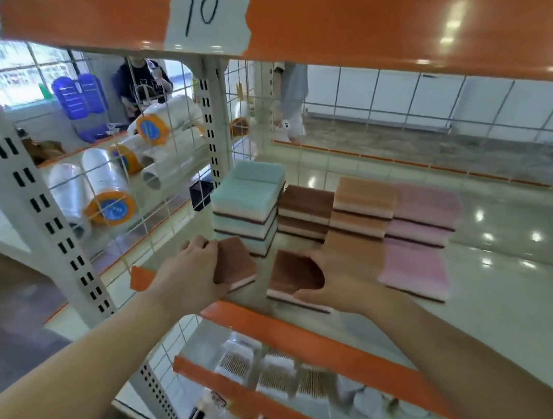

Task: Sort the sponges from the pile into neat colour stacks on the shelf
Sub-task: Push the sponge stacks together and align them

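Two brown sponges, left sponge (236,263) in left-hand fingers (215,247), right sponge (291,273) under right-hand fingers (312,260)

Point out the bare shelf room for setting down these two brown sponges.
Free: the glossy cream shelf right of the pink sponge stacks, and behind them. Crowded: the left end, where green, brown, orange and pink stacks stand close together.

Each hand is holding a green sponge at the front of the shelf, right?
Not quite. The head view shows the left hand and right hand each holding a brown rectangular sponge, not green, at the front of the cream metal shelf.
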The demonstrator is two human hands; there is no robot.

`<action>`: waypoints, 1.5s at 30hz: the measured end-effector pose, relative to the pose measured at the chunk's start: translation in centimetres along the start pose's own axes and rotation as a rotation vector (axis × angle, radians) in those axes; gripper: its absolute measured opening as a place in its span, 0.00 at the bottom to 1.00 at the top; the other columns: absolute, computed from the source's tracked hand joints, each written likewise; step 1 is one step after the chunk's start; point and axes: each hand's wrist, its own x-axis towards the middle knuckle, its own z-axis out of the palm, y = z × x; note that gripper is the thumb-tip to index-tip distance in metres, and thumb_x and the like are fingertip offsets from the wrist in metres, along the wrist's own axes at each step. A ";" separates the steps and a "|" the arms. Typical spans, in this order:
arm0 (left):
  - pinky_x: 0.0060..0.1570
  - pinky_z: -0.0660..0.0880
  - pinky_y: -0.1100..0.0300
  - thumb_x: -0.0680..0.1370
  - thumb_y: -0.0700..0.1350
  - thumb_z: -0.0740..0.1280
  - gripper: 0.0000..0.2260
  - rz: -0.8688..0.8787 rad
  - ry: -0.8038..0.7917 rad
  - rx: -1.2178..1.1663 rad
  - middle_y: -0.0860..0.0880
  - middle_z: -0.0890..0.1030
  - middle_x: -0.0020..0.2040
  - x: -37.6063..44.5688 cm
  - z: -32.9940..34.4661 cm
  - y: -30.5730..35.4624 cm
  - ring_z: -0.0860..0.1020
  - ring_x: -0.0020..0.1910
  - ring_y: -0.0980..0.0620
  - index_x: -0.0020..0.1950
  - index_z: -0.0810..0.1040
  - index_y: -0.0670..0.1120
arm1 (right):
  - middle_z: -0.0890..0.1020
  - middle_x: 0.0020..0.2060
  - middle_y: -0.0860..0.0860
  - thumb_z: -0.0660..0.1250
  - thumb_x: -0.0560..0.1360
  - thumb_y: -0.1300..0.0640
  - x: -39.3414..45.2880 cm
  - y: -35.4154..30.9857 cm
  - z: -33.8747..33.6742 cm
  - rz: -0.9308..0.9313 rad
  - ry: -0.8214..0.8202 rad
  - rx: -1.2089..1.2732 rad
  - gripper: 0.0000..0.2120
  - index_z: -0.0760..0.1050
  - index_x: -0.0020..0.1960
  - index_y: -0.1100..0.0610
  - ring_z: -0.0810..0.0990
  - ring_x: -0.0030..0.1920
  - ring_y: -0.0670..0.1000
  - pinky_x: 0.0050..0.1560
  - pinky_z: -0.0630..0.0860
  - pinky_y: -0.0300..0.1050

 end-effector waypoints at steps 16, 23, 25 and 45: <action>0.53 0.71 0.56 0.72 0.56 0.67 0.23 0.039 -0.007 -0.078 0.48 0.71 0.56 1.0 1.4 -2.0 0.71 0.55 0.48 0.63 0.68 0.47 | 0.69 0.64 0.51 0.67 0.73 0.44 1.9 -1.6 1.6 0.011 0.075 -0.174 0.27 0.67 0.69 0.52 0.67 0.63 0.52 0.59 0.65 0.42; 0.55 0.72 0.55 0.71 0.56 0.67 0.24 0.034 -0.004 -0.090 0.48 0.72 0.56 0.6 1.5 -2.2 0.71 0.55 0.49 0.63 0.69 0.48 | 0.70 0.66 0.50 0.65 0.75 0.45 2.0 -1.7 1.9 -0.019 0.077 -0.147 0.25 0.66 0.69 0.52 0.68 0.65 0.50 0.61 0.66 0.42; 0.55 0.72 0.55 0.71 0.56 0.68 0.23 0.035 0.001 -0.087 0.48 0.72 0.56 0.5 1.5 -2.1 0.71 0.55 0.49 0.62 0.69 0.48 | 0.70 0.67 0.50 0.65 0.75 0.46 2.0 -1.7 1.9 -0.031 0.065 -0.144 0.25 0.66 0.69 0.53 0.68 0.65 0.50 0.61 0.66 0.42; 0.55 0.73 0.55 0.72 0.58 0.67 0.25 0.030 0.000 -0.043 0.48 0.71 0.58 -0.3 1.1 -1.8 0.71 0.56 0.49 0.64 0.68 0.47 | 0.69 0.65 0.50 0.64 0.73 0.58 0.5 -0.6 1.0 -0.063 0.001 -0.215 0.24 0.66 0.68 0.54 0.70 0.60 0.52 0.53 0.72 0.44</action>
